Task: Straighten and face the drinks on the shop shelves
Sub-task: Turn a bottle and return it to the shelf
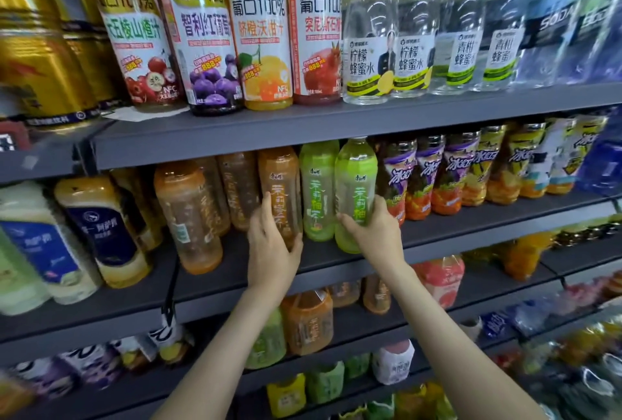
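Note:
On the middle shelf point(454, 234) my left hand point(272, 248) grips an orange tea bottle point(281, 180) low down, with the label facing out. My right hand point(370, 228) grips the lower part of a green tea bottle point(355, 177) at the shelf front. Between them stands another green tea bottle point(318, 190), upright. To the left, an orange tea bottle point(186, 214) stands near the front with its label turned sideways, and more orange bottles point(235, 190) stand behind it.
Purple and yellow iced-tea bottles point(447, 174) fill the shelf to the right. Blue-labelled creamy bottles point(101, 228) stand at the left. Juice bottles point(259, 32) and clear lemon honey water bottles point(370, 32) line the top shelf. Lower shelves hold more drinks point(308, 322).

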### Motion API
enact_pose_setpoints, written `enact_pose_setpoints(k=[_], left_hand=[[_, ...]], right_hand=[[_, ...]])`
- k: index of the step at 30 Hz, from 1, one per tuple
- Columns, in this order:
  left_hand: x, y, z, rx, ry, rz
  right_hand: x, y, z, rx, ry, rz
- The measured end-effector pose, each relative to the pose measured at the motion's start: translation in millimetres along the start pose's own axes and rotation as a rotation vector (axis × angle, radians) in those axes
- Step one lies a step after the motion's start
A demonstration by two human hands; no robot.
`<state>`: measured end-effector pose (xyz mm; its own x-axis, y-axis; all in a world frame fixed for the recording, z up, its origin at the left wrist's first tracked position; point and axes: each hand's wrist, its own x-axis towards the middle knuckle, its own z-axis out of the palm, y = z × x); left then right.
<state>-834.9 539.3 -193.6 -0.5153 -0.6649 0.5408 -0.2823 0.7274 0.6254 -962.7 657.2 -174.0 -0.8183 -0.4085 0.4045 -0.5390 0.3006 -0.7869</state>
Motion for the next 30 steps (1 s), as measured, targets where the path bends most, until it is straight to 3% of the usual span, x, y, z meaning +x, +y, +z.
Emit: enact_pose_setpoints(k=[7, 15, 22, 30], left_hand=[[-1.8, -4.7, -8.2, -0.081, -0.077, -0.027], [-15.8, 0.8, -15.7, -0.062, -0.153, -0.029], [-40.7, -5.5, -20.2, 0.104, -0.224, -0.046], [-102.9, -7.9, 0.2, 0.155, -0.151, 0.290]], right_hand=[[8.9, -1.0, 9.7, 0.150, -0.061, 0.070], [17.0, -7.1, 27.0, 0.221, 0.028, 0.133], [-20.8, -0.8, 30.5, -0.010, 0.057, 0.011], [-108.8, 8.9, 21.6, -0.043, 0.017, -0.114]])
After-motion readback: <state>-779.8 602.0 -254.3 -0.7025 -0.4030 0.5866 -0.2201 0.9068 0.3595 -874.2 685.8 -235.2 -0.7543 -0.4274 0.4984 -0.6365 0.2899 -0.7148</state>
